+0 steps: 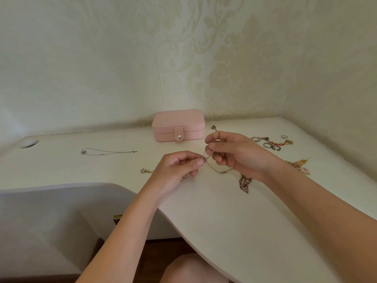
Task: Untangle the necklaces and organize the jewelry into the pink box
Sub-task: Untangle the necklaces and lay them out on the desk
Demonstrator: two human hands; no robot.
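Observation:
My left hand (pixel 179 166) pinches one end of a thin chain necklace (pixel 216 169) between thumb and forefinger. My right hand (pixel 232 152) pinches the same chain a little higher, just above the white desk (pixel 234 217). The chain sags between the two hands and trails down to a clump of tangled links (pixel 244 183) on the desk. The pink box (pixel 178 125) stands closed, its snap tab fastened, against the wall behind my hands. A single thin necklace (pixel 108 151) lies stretched out at the left.
More jewelry lies at the right: a chain bracelet (pixel 260 138), dark rings (pixel 271 146), a red cord piece (pixel 280 142), a small ring (pixel 284 136), beaded pieces (pixel 299 165). A small beaded item (pixel 145 170) lies left of my left hand. A cable hole (pixel 29 144) is far left.

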